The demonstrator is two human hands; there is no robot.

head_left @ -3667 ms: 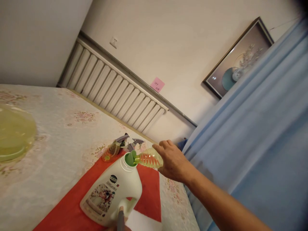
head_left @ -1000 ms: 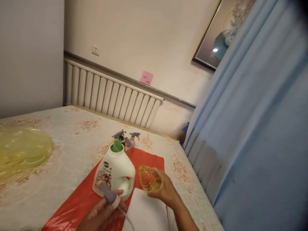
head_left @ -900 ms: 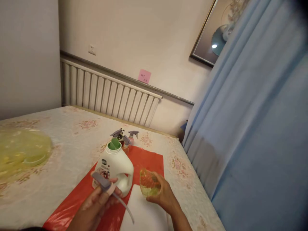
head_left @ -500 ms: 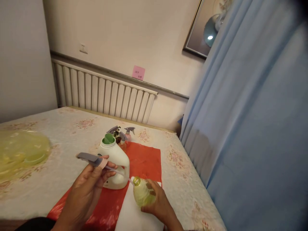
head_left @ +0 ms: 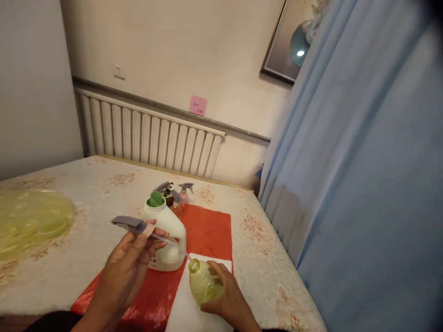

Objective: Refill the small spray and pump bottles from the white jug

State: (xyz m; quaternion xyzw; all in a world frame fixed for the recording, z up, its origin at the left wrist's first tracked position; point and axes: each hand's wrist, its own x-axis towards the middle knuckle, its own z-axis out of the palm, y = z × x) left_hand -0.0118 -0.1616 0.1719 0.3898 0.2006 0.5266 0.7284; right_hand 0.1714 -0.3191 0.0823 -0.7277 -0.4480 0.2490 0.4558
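My left hand (head_left: 129, 263) is closed around the pink collar of a grey spray head (head_left: 129, 224). From it a thin clear dip tube slants down to the right, its tip at the mouth of a yellow-green bottle (head_left: 202, 283); whether the tip is inside I cannot tell. My right hand (head_left: 230, 295) grips that bottle from the right, tilted toward the left, with some liquid low inside. Just behind my left hand stands a white jug (head_left: 168, 226) with a handle and a green inner spout in its open neck.
Several small spray bottles (head_left: 176, 200) stand behind the jug. Beneath lie a red sheet (head_left: 207, 230) and a white cloth (head_left: 183, 299) on the floral tablecloth (head_left: 266, 272). A yellow translucent inflated-looking thing (head_left: 34, 216) lies left. A blue curtain (head_left: 363, 161) hangs on the right.
The bottle has tilted further left, bringing its mouth to the tube's tip. The spray head has shifted only slightly.
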